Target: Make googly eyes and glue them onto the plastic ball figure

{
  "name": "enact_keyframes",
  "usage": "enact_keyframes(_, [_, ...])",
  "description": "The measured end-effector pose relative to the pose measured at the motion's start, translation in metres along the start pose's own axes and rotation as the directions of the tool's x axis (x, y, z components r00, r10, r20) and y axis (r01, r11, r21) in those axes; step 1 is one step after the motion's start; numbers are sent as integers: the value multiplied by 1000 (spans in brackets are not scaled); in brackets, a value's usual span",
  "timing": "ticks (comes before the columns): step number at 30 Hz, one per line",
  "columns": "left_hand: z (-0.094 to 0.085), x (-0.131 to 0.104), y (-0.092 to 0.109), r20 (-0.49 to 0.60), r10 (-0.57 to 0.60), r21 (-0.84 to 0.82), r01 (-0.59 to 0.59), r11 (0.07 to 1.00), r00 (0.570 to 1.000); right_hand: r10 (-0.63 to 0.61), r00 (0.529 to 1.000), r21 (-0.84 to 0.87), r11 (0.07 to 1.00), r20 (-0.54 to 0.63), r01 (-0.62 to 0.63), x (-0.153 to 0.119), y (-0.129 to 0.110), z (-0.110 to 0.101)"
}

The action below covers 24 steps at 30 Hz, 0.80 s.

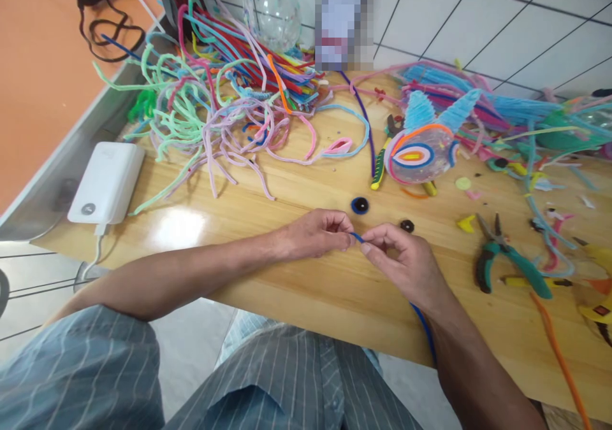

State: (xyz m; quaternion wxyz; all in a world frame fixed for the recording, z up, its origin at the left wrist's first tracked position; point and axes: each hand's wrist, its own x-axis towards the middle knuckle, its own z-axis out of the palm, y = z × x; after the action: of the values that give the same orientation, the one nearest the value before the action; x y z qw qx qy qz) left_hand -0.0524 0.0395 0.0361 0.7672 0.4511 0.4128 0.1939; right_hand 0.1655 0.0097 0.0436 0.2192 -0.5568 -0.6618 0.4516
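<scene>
Between my two hands, just above the wooden table, runs a short stretch of a blue pipe cleaner (356, 237). The fingertips of my left hand (321, 234) pinch one end of it. My right hand (406, 255) pinches it close by with thumb and forefinger, and its long tail passes below that wrist toward the table's front edge. Just beyond my fingertips lies a black disc ringed in blue (360, 205). A bare black disc (407, 226) sits beside my right knuckles. Farther back stands a clear ball (423, 162) with fuzzy light-blue ears and a coloured oval eye.
Green-handled pliers (507, 261) lie open on the right, near an orange pipe cleaner (561, 353). Yellow-green cutters (380, 162) rest left of the ball. Tangled pipe cleaners (215, 111) spread across the back left. A white power bank (106, 181) with its cable lies left.
</scene>
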Motion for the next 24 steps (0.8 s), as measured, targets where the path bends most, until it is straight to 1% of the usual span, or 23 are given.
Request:
enact_keyframes(4, [1,-1,1,-8,33,-23,-33,999,999,27,1000,61,998,4,-27,1,-2,0])
enact_keyframes(8, [7,-3,-4,-78,54,-79,-61,995,995,43,998,143,989,-42,-37,0,-3,4])
enact_keyframes(11, [16,-4,-9,-171,96,-168,-125,978,981,36,997,194,981,-75,-21,-1,-5,9])
enact_keyframes(13, [23,-5,-8,-219,119,-252,-174,952,968,29,993,212,977,-118,-3,-3,-9,12])
enact_keyframes(15, [31,-6,-6,-252,123,-326,-204,923,960,23,986,220,975,-166,14,-4,-13,15])
enact_keyframes(18, [45,-5,1,-291,122,-394,-235,889,949,17,971,247,968,-238,44,-5,-18,16])
enact_keyframes(20, [53,-4,5,-304,129,-426,-256,868,944,5,958,276,958,-287,77,-5,-20,15])
enact_keyframes(22, [57,-1,10,-300,154,-442,-280,852,941,-11,947,300,947,-322,113,-4,-22,10])
enact_keyframes(24, [56,3,16,-250,194,-427,-288,857,949,-21,942,302,944,-336,129,-5,-24,1])
